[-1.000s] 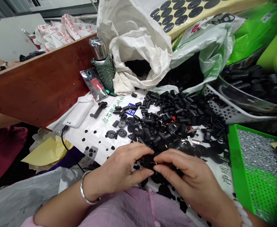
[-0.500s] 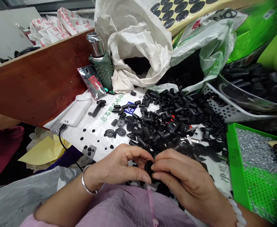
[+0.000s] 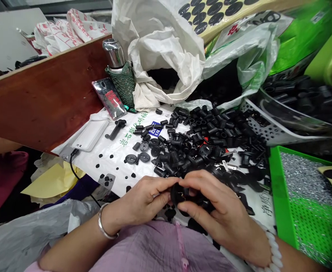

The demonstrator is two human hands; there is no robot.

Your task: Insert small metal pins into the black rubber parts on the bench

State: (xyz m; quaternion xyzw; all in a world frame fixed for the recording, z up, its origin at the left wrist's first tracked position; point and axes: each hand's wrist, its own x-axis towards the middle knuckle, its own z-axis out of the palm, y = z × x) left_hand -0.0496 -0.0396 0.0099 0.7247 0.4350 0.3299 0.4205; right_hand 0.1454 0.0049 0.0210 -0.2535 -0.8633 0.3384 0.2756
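Between my two hands, low at the middle of the view, is a round black plastic part with small metallic bits showing on its right side. The fingers and thumb of my left hand close on it from the left. My right hand grips it from the right, index finger on its top edge and thumb below. Just beyond my hands lies a heap of black plastic tubes and fittings. Several flat black discs with holes rest left of the heap. Fingertips hide part of the held piece.
At right stands a green tray of small silvery pins, behind it a white perforated basket. Farther back are an open white sack, a thermos and a phone. A white power bank with a cable lies left.
The black part has turned, so its metallic bits now face the right. My right hand's fingers have shifted around it, its index finger now over the top, and my left fingers have straightened.
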